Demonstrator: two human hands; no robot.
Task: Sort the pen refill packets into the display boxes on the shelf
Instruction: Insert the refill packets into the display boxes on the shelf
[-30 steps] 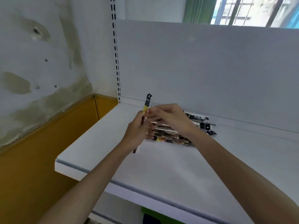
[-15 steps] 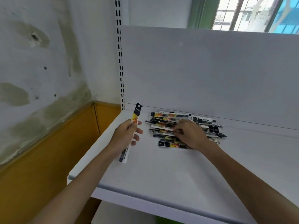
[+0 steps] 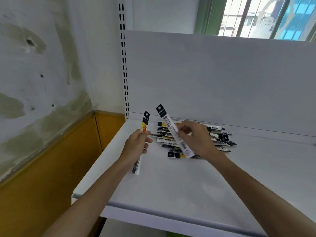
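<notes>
White packet (image 3: pixel 169 124), pinched mid-length in the right grip (image 3: pixel 201 141), slants up-left over the pile (image 3: pixel 220 136) on the shelf (image 3: pixel 188 189), long axis near parallel to the yellow packet (image 3: pixel 144 128) clasped in the left grip (image 3: pixel 136 147) just beside; no boxes visible.

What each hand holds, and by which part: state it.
The left hand grips a yellow-printed refill packet around its middle. The right hand pinches a white refill packet near its middle, above the pile.
</notes>
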